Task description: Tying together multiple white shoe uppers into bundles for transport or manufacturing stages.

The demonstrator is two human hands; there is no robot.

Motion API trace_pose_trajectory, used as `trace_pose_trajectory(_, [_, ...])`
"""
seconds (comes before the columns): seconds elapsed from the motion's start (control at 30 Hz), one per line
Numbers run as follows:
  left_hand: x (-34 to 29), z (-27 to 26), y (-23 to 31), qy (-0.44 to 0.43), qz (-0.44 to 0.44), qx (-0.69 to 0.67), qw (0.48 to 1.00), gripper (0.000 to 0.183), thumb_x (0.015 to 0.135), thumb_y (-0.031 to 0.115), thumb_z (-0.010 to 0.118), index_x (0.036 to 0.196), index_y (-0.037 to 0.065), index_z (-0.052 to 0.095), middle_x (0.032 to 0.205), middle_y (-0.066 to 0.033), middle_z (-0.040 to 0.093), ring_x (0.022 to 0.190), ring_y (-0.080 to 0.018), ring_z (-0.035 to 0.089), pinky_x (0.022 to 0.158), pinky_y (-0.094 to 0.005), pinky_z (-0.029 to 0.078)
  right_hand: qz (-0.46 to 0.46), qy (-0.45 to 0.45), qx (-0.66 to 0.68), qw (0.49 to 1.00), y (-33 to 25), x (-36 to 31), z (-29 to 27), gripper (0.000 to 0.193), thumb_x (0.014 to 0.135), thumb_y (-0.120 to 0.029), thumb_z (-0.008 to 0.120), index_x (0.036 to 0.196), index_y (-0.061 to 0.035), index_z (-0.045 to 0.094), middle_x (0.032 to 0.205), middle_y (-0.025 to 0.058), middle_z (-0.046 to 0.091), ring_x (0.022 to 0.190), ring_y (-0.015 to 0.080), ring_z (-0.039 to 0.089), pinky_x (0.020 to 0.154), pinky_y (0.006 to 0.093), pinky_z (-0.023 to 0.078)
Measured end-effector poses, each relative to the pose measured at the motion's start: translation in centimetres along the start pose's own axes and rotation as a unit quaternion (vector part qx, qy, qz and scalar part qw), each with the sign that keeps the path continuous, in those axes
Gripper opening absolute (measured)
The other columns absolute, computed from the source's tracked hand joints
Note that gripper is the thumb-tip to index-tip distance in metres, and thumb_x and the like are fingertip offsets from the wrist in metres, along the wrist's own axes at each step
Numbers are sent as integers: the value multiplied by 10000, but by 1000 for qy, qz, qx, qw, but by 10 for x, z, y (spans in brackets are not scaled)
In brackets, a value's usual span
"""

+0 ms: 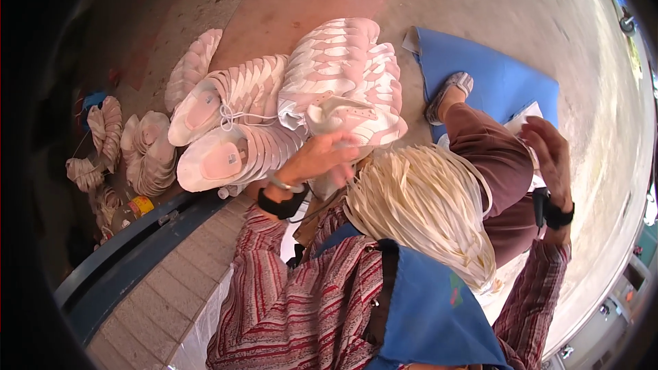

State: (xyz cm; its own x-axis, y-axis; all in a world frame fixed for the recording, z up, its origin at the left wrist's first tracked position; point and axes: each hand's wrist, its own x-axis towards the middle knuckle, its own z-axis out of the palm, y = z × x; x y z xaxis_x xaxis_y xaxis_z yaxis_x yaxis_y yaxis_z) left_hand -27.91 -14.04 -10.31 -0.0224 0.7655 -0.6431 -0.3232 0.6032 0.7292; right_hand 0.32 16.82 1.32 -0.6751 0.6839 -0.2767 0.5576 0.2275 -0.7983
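Observation:
My left hand [322, 159], slightly blurred, is beside a loose white-and-pink shoe upper [356, 121], its fingers stretched and apart; I see nothing held in it. Whether it touches the upper I cannot tell. My right hand [552, 154] is raised beyond my right knee, fingers spread and bent, close to a white object [524, 118] whose kind is unclear. Across my lap lies a thick bundle of cream strips [418, 209]. The loose upper rests against tall nested stacks of similar uppers [329, 62]. Two more nested rows [212, 164] lie to the left, with a white lace.
More bundled uppers [147, 154] lie on the floor at the far left, near a yellow-labelled container [140, 206]. A dark metal rail [130, 253] runs along the slatted surface [171, 288] beside me. A blue sheet [490, 72] lies under my foot.

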Motion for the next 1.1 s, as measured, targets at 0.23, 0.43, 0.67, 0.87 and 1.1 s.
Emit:
trace_pose_trajectory(0.23, [26,-70,-53,330,37,48,942,426,931,401,555,896,-16,631,759,-96,642,556,-160,633,498,-220,487,-13,-61,-2,998,13,21,-1,262,923,-127,585,1141,16,603,983,105,667,922,150,619,852,275,482])
trace_pose_trajectory(0.43, [73,-103,-99,310,-60,-172,933,400,889,397,610,958,5,653,843,-75,654,732,-194,653,608,-316,541,16,-28,-9,999,34,19,-14,295,925,-172,598,1152,17,605,963,93,666,900,146,626,834,274,486])
trace_pose_trajectory(0.67, [101,-83,-67,205,32,-406,890,401,853,230,671,1162,-20,616,1111,-119,652,986,-217,635,881,-341,511,35,-26,45,998,60,28,-17,335,938,-236,595,1147,26,606,959,95,668,863,144,637,791,267,490])
trace_pose_trajectory(0.87, [105,-65,-45,149,37,-372,916,375,841,132,632,1155,-73,606,1093,-153,649,1000,-247,627,896,-338,509,40,-40,43,997,65,36,-12,310,931,-209,577,1117,36,611,937,93,668,855,141,633,781,266,488])
trace_pose_trajectory(1.1, [106,-53,56,71,127,-309,940,341,869,127,579,1151,-62,607,1094,-160,652,978,-245,638,889,-361,517,18,-12,64,998,65,33,-40,324,934,-225,567,1120,36,608,949,100,670,865,154,641,784,278,499])
